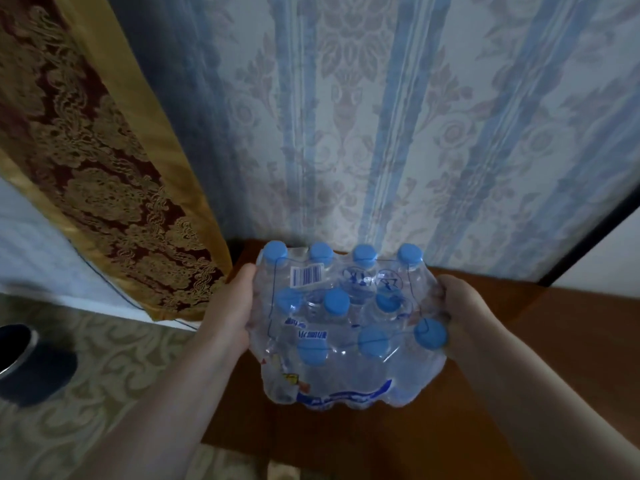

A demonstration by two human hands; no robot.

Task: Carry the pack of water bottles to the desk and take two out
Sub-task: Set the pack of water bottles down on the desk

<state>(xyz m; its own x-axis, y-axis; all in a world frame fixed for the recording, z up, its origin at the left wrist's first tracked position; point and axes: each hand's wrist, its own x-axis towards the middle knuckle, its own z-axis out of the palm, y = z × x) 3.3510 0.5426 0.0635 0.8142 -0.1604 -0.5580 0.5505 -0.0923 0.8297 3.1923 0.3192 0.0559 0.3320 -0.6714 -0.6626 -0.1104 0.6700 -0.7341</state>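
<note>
Striped wallpaper (346,133) backs the wooden desk (554,341), above which left hand (230,313) and right hand (460,313) clasp the shrink-wrapped pack (349,327); carrying looks nearly done, so next set it down and tear the film.

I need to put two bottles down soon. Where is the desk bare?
The brown desk is bare to the right of the pack of water bottles, between the right hand and the dark frame. It is tight on the left, where the left hand sits close to the gold curtain.
</note>
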